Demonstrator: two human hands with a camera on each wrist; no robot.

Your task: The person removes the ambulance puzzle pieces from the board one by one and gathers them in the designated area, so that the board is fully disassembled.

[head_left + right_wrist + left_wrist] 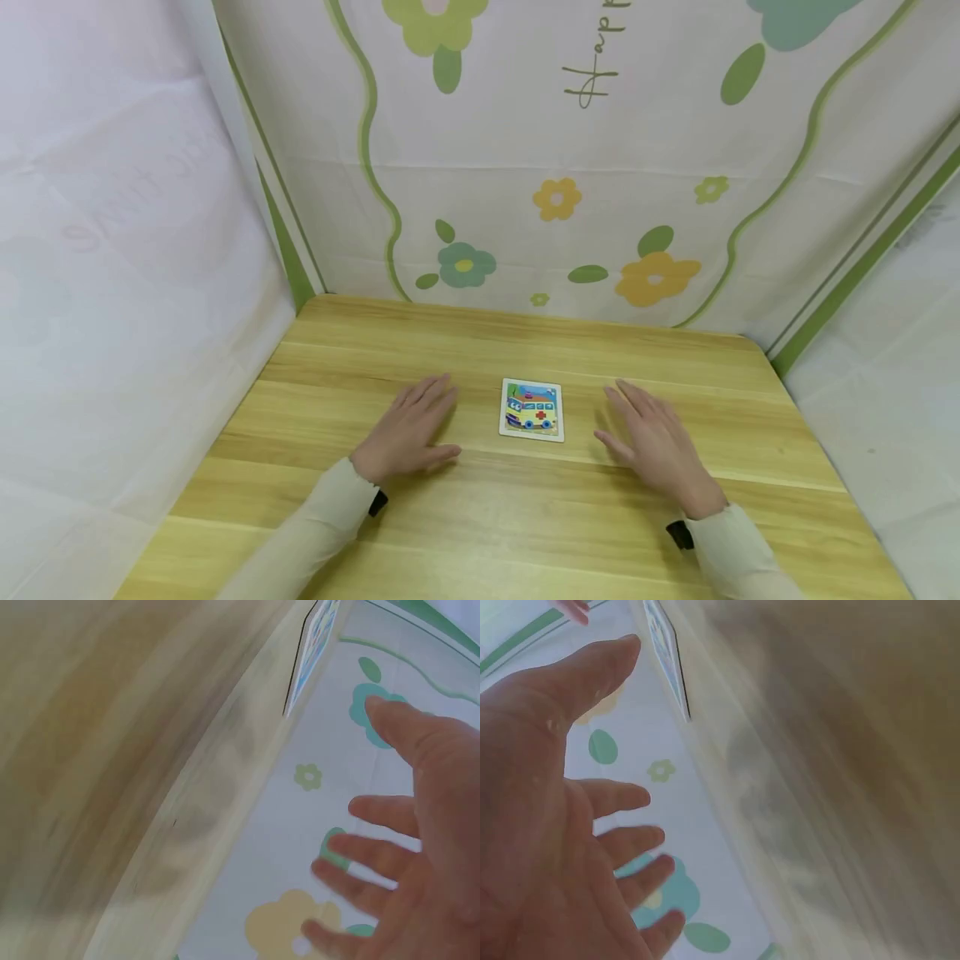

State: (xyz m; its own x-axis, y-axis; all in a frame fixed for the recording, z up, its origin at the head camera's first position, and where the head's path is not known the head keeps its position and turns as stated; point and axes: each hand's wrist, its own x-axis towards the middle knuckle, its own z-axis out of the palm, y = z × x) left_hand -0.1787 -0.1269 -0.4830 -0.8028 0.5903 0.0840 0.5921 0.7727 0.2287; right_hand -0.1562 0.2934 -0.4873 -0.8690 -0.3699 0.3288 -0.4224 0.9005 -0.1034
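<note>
card (531, 410) flat, lower mid-frame; left hand (408, 429) and right hand (660, 442) spread either side, empty. a stray brush might skid it.

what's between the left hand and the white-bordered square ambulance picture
Only bare yellow wooden tabletop separates the left hand from the picture in the head view.

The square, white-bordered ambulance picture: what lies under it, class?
The ambulance picture rests on the yellow-brown wooden tabletop, whose grain shows all around it; the patch directly beneath is covered and cannot be seen.
</note>
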